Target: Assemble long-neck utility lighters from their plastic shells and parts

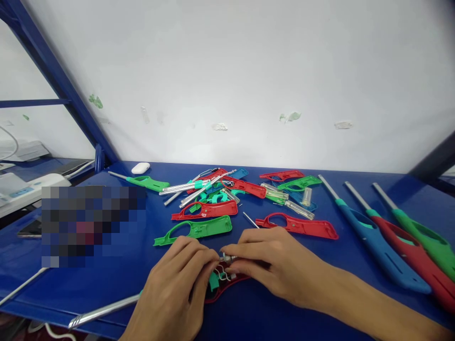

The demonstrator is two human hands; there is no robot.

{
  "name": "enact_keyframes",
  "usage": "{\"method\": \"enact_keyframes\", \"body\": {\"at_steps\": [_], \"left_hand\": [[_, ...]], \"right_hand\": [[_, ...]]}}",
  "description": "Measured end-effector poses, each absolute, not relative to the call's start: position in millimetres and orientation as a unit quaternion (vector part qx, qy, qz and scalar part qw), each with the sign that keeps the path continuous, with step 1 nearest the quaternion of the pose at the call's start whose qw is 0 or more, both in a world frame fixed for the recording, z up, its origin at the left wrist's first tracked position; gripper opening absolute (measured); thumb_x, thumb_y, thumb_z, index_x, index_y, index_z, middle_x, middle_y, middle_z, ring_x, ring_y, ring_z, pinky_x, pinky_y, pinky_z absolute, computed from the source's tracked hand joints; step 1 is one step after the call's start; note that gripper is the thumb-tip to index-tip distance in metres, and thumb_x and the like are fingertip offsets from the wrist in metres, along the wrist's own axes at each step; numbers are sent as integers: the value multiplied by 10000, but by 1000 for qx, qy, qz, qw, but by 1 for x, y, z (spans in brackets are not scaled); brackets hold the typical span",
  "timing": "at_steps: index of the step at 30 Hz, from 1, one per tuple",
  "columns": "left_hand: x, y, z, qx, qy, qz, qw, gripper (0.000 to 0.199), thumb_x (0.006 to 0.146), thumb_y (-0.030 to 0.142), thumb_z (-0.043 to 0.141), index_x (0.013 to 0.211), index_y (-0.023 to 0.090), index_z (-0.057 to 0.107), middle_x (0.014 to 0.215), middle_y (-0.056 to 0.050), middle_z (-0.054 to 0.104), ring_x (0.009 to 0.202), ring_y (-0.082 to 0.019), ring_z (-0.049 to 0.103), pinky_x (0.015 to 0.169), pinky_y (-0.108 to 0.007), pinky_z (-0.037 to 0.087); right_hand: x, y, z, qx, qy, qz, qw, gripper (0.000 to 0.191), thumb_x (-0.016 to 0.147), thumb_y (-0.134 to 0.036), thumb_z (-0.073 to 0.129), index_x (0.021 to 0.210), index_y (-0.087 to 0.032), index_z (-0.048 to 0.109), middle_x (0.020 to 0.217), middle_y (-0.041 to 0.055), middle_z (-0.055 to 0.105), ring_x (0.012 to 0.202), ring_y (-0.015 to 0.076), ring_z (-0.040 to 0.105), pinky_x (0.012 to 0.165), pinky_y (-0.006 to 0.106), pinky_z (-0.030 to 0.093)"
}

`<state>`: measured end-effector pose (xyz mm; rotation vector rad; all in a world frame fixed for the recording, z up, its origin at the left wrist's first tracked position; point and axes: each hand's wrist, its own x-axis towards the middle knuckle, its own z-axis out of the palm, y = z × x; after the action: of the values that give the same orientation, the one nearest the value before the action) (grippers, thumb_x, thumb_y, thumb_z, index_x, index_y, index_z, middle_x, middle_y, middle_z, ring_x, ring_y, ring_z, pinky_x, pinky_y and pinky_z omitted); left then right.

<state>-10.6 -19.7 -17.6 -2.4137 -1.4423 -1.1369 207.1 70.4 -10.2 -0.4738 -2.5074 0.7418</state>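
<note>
A red lighter shell half [217, 296] lies low in the middle, partly hidden by my hands. Inside it show a teal trigger piece [213, 281] and a thin white wire [224, 273]. My left hand [177, 279] is closed over the shell's left part, its fingertips against a small metal valve [227, 258]. Between thumb and forefinger, my right hand [273, 260] pinches that valve just above the shell. A silver lighter barrel [106, 310] sticks out to the left from beneath my left hand.
Beyond my hands lie a green shell half [209, 228], red shell halves [305, 226], silver barrels [185, 186] and clear fuel tanks [299, 209]. Several whole lighters, one blue [384, 251], lie right. A white earbud case [141, 168] sits near the back wall [249, 71].
</note>
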Motion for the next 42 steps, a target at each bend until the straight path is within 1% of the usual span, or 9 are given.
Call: {"method": "enact_keyframes", "body": {"at_steps": [11,17,20,23,26,28,34,38,42], "left_hand": [[-10,-21,-17,-799,-468,-371,63,220,1019,33,522,1016,230,620,894,26,709,810,-148,618,757,-257,543],[-11,-23,-18,-799,-486,-344,81,198,1030,72,538,1030,237,648,912,27,734,842,-161,660,813,-290,555],[-12,-25,-19,-794,-499,-332,104,187,1059,142,529,1142,249,657,1010,16,764,954,-171,700,897,-298,566],[-12,-32,-22,-783,-514,-318,147,230,1082,288,545,1292,258,634,1139,-9,776,1051,-199,725,949,-342,586],[-13,-38,-26,-777,-524,-294,189,341,1077,467,556,1332,254,633,1184,-48,772,1058,-258,742,904,-425,623],[-15,-40,-29,-774,-531,-284,196,374,1073,509,554,1330,252,643,1199,-66,762,1061,-273,740,868,-435,638],[-20,-42,-31,-779,-523,-305,164,259,1076,431,580,1237,263,694,1132,-55,727,1011,-206,707,836,-297,630],[-19,-42,-29,-788,-508,-312,154,219,1065,350,592,1235,272,705,1108,-56,695,976,-197,688,820,-288,623],[-19,-41,-26,-796,-500,-314,135,209,1063,319,594,1230,259,704,1076,-60,675,957,-193,674,804,-273,624]], "right_hand": [[205,70,-8,-168,-918,270,236,280,1126,-350,546,1164,-211,786,952,42,739,827,159,692,749,254,509],[208,69,2,-191,-926,253,206,270,1122,-355,558,1137,-213,787,963,31,754,854,172,687,791,288,499],[209,71,8,-201,-936,223,186,275,1126,-349,548,1129,-211,786,1008,36,740,913,186,672,849,314,491],[210,73,11,-211,-935,220,182,275,1131,-325,532,1147,-225,787,1086,43,692,955,178,665,840,299,492],[212,74,12,-212,-938,213,172,277,1134,-308,523,1155,-230,789,1065,40,670,943,175,662,830,293,490],[213,76,11,-205,-942,207,169,252,1121,-325,558,1166,-223,784,1034,38,679,931,182,665,821,296,489],[213,81,9,-175,-944,197,196,186,1086,-338,632,1109,-210,766,1027,30,731,935,184,683,873,309,497],[213,81,7,-183,-943,203,188,186,1093,-306,618,1160,-221,769,1106,47,711,975,182,697,860,294,531],[215,80,8,-191,-940,221,176,203,1098,-274,602,1199,-226,771,1149,54,717,1033,194,700,905,311,547]]}}
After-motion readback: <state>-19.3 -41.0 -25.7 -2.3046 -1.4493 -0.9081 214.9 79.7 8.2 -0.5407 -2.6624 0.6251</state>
